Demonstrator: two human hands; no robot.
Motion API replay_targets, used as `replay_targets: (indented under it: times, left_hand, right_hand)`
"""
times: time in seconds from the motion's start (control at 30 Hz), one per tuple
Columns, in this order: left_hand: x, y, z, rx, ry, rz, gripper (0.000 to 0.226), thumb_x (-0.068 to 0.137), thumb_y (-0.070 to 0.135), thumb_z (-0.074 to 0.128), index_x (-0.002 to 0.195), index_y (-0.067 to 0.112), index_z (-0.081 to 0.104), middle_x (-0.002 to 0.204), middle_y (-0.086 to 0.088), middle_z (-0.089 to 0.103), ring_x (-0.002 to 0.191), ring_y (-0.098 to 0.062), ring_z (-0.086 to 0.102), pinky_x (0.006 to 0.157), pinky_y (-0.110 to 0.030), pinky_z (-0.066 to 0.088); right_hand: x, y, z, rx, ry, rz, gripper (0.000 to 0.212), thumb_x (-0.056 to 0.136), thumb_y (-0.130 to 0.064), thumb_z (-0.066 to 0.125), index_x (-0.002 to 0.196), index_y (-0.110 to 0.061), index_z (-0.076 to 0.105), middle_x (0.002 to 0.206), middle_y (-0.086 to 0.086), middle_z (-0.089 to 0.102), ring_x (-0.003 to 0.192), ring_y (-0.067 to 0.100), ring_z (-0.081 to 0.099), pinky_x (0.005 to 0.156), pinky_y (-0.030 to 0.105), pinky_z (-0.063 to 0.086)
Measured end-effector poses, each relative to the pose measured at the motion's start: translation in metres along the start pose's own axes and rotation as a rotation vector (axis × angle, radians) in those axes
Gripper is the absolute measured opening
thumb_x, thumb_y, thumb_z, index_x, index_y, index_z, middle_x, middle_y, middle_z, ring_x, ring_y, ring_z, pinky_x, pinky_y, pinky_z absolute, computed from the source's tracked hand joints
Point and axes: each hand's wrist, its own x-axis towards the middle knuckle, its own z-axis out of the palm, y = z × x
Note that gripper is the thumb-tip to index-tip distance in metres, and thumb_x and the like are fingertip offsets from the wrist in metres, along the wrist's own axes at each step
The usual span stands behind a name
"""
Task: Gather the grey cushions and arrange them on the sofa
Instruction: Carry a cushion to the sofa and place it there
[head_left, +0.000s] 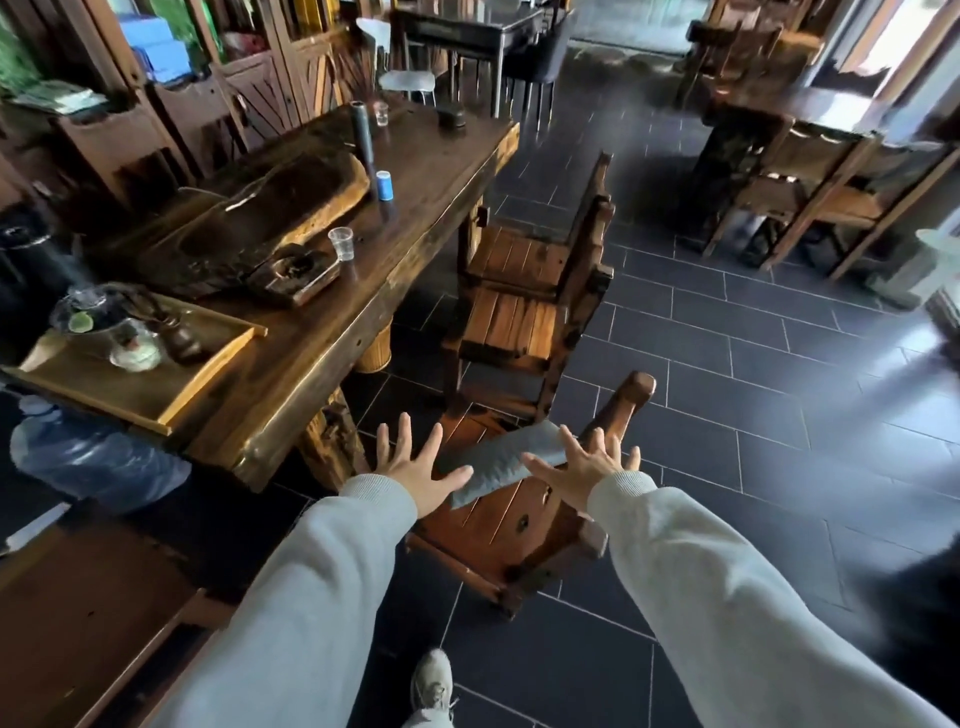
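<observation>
Dark tiled floor (753, 364) throughout. Long heavy wooden table (415, 171) along the left, carrying a carved wooden slab (234, 218), two clear plastic cups (341, 242), a small blue cylinder (383, 185), a tall dark tube (362, 132) and, at the near end, a wooden tray (171, 395) holding glass teaware (132, 348). Large water bottle (93, 457) lying below the tray, against the table's near corner. Two wooden chairs drawn up on the table's right side: far chair (524, 291) with bare slatted seat, near chair (514, 525) directly below the hands, its armrest post (626, 405) rising just behind the right hand. Further tables and chairs (810, 176) well apart at upper right, blurred. One shoe (432, 683) visible at the bottom edge on the floor. Grey cushion (498, 462) lying tilted on the near chair's seat, upper end toward the chair back, lower end toward the left wrist. Left hand (415, 467) spread wide, fingers splayed, palm down, thumb touching or just over the cushion's lower left edge; nothing held. Right hand (582, 470) likewise spread wide, fingers overlapping the cushion's upper right end, thumb pointing across its surface; nothing gripped. Cushion between the two hands, partly covered by both. Actual contact of either palm with the fabric not determinable. Both forearms in light grey sleeves (727, 597). No sofa in view.
</observation>
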Motion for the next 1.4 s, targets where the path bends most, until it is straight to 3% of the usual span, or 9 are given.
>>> replay_targets:
  times: [0.2, 0.47, 0.67, 0.83, 1.03, 1.17, 1.27, 1.4]
  left_hand:
    - [0.078, -0.007, -0.038, -0.027, -0.020, -0.019, 0.087, 0.097, 0.080, 0.026, 0.165, 0.041, -0.011, 0.170, -0.003, -0.033, 0.156, -0.034, -0.028, 0.125, -0.066, -0.002]
    - [0.175, -0.009, -0.017, -0.143, -0.124, -0.068, 0.087, 0.096, 0.081, 0.030, 0.165, 0.043, -0.007, 0.171, -0.001, -0.030, 0.158, -0.030, -0.026, 0.126, -0.061, -0.004]
    - [0.234, -0.008, 0.016, -0.274, -0.172, -0.203, 0.087, 0.096, 0.080, 0.031, 0.165, 0.043, -0.006, 0.172, 0.000, -0.028, 0.159, -0.032, -0.020, 0.126, -0.061, -0.002]
    - [0.279, 0.001, 0.048, -0.437, -0.169, -0.353, 0.086, 0.099, 0.075, 0.035, 0.166, 0.038, -0.003, 0.174, -0.003, -0.022, 0.160, -0.041, 0.002, 0.127, -0.057, 0.015]
    - [0.331, 0.014, 0.109, -0.601, -0.167, -0.525, 0.087, 0.098, 0.073, 0.039, 0.167, 0.036, -0.001, 0.175, -0.006, -0.018, 0.155, -0.034, 0.030, 0.121, -0.043, 0.031]
    - [0.370, 0.019, 0.160, -0.695, -0.174, -0.623, 0.090, 0.098, 0.073, 0.042, 0.167, 0.034, 0.000, 0.175, -0.008, -0.014, 0.157, -0.035, 0.027, 0.121, -0.045, 0.029]
    - [0.396, 0.016, 0.187, -0.810, -0.139, -0.679, 0.091, 0.099, 0.068, 0.047, 0.168, 0.026, 0.004, 0.176, -0.011, -0.002, 0.159, -0.035, 0.020, 0.123, -0.047, 0.026]
    - [0.420, 0.009, 0.201, -0.976, -0.061, -0.742, 0.092, 0.099, 0.062, 0.054, 0.167, 0.018, 0.011, 0.173, -0.010, 0.021, 0.156, -0.033, 0.027, 0.123, -0.046, 0.028]
  right_hand:
    - [0.073, -0.016, -0.019, 0.047, 0.021, 0.025, 0.130, 0.045, -0.109, -0.011, 0.162, -0.053, -0.001, 0.176, 0.009, -0.002, 0.161, 0.036, -0.008, 0.121, 0.062, -0.015]
    - [0.173, -0.010, -0.005, 0.066, -0.083, 0.058, 0.135, 0.041, -0.110, -0.009, 0.162, -0.051, 0.003, 0.176, 0.011, 0.003, 0.161, 0.036, -0.003, 0.123, 0.059, -0.009]
    - [0.254, 0.005, 0.018, 0.039, -0.190, 0.030, 0.121, 0.057, -0.106, 0.004, 0.164, -0.049, 0.001, 0.176, 0.012, 0.000, 0.161, 0.034, -0.004, 0.125, 0.057, -0.006]
    - [0.330, 0.026, 0.038, -0.002, -0.294, -0.016, 0.104, 0.077, -0.098, 0.018, 0.165, -0.045, 0.003, 0.176, 0.012, 0.001, 0.161, 0.034, 0.001, 0.126, 0.054, 0.000]
    - [0.433, 0.058, 0.077, -0.064, -0.399, 0.001, 0.094, 0.090, -0.086, 0.032, 0.167, -0.039, 0.004, 0.174, 0.014, 0.010, 0.159, 0.036, 0.015, 0.126, 0.049, 0.017]
    - [0.492, 0.076, 0.113, -0.003, -0.457, 0.051, 0.093, 0.095, -0.070, 0.052, 0.167, -0.028, 0.012, 0.165, 0.021, 0.029, 0.151, 0.042, 0.031, 0.120, 0.049, 0.032]
    - [0.518, 0.072, 0.133, 0.061, -0.474, 0.126, 0.101, 0.093, -0.072, 0.055, 0.168, -0.023, 0.008, 0.165, 0.023, 0.027, 0.151, 0.044, 0.029, 0.119, 0.052, 0.031]
    - [0.541, 0.070, 0.148, 0.128, -0.467, 0.210, 0.112, 0.087, -0.078, 0.058, 0.167, -0.017, 0.008, 0.161, 0.026, 0.033, 0.149, 0.043, 0.033, 0.117, 0.050, 0.033]
